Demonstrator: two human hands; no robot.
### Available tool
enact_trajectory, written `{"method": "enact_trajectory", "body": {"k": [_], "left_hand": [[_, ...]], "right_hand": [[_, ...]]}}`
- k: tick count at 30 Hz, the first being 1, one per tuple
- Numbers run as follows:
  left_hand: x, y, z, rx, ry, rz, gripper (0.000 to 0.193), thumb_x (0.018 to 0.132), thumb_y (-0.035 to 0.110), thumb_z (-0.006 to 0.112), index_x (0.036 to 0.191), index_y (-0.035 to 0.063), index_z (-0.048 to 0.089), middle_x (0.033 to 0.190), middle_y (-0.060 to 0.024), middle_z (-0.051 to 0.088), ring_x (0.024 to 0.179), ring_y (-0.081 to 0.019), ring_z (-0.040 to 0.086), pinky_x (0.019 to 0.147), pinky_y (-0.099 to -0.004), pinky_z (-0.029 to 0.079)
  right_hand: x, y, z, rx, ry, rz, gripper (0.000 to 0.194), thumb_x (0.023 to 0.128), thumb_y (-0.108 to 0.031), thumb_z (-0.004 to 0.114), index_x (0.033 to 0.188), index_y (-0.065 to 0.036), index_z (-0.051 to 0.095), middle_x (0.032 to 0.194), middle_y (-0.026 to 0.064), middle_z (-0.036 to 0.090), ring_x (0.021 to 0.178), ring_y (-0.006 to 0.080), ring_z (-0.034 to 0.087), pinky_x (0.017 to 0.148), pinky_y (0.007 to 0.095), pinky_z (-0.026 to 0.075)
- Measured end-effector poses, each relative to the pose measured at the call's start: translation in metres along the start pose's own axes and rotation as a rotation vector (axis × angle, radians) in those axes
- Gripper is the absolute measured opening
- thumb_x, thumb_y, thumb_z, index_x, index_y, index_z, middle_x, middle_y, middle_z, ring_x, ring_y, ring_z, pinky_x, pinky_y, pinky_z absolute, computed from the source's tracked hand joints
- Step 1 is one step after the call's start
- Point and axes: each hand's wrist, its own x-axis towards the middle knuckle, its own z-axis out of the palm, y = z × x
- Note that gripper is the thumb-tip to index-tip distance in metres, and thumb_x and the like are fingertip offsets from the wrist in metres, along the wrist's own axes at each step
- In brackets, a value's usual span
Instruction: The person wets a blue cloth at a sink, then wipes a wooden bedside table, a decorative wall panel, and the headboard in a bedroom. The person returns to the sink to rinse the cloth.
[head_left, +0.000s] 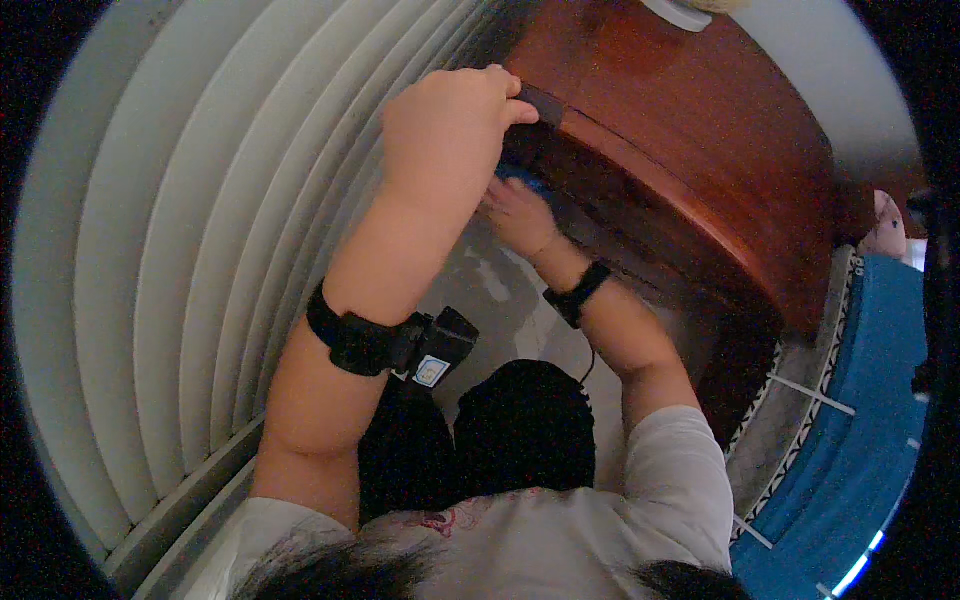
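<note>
My left hand (454, 127) is raised beside the slatted surface. Its thumb and fingers close around a dark piece (546, 107) at the corner of the red-brown wooden furniture (645, 97). Lower down, my right hand (525, 217) reaches into the shadow under the furniture's edge. Its blurred fingers lie on a blue item (523, 177), seemingly a cloth, mostly hidden by the hand and the dark. Black straps with small devices circle my left forearm and my right wrist.
Pale horizontal slats (172, 247) curve along the left. Below the hands lies a shiny grey floor (525, 322). At the right stands a white-edged rack (795, 420) beside blue fabric (877, 375). A thin cable (591, 367) hangs by my right arm. My dark-clad knees are close below.
</note>
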Motion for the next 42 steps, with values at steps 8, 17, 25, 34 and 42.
{"method": "enact_trajectory", "body": {"k": [8,17,25,34,42], "left_hand": [[-0.012,-0.01,0.015,-0.048,0.183,0.099,0.019,0.077,0.031,0.062,0.079,0.0127,0.066,0.073,-0.0069,0.065,0.07,-0.028,0.063,0.057,-0.0393,0.048],[-0.009,-0.016,0.015,-0.032,0.266,0.084,0.022,0.075,0.035,0.064,0.078,0.0138,0.066,0.072,-0.006,0.065,0.068,-0.0274,0.063,0.055,-0.0385,0.048],[0.0,-0.009,0.005,-0.012,0.244,0.091,0.023,0.075,0.035,0.064,0.081,0.0127,0.066,0.075,-0.0064,0.066,0.07,-0.0265,0.064,0.057,-0.038,0.049],[-0.003,-0.011,0.004,0.001,0.158,0.037,0.034,0.076,0.039,0.066,0.099,0.0136,0.068,0.092,-0.0074,0.067,0.08,-0.0286,0.064,0.069,-0.0371,0.052],[0.008,-0.016,0.017,-0.02,0.297,0.131,0.027,0.075,0.039,0.063,0.083,0.0136,0.068,0.075,-0.0076,0.066,0.069,-0.0274,0.064,0.057,-0.0394,0.049]], "right_hand": [[-0.01,-0.018,0.161,0.251,-0.63,0.352,0.037,0.086,-0.012,0.044,0.122,-0.008,0.053,0.131,0.0102,0.047,0.121,0.0259,0.045,0.096,0.0346,0.042],[-0.169,0.031,0.171,0.214,-0.809,0.518,0.043,0.091,-0.018,0.035,0.133,-0.015,0.04,0.138,0.0155,0.037,0.128,0.0298,0.036,0.105,0.0388,0.032],[-0.271,0.082,0.055,0.096,-0.66,0.295,0.04,0.084,-0.008,0.043,0.123,-0.007,0.051,0.129,0.0112,0.048,0.124,0.0288,0.039,0.105,0.0385,0.033],[-0.09,0.029,0.083,-0.24,-0.12,-0.154,0.037,0.076,-0.012,0.052,0.113,-0.008,0.058,0.124,0.0128,0.05,0.12,0.0289,0.042,0.102,0.0375,0.034],[-0.165,0.003,0.088,0.554,-0.047,0.756,0.026,0.082,-0.008,0.053,0.107,-0.001,0.055,0.11,0.0162,0.054,0.106,0.0335,0.049,0.093,0.0431,0.039]]}}
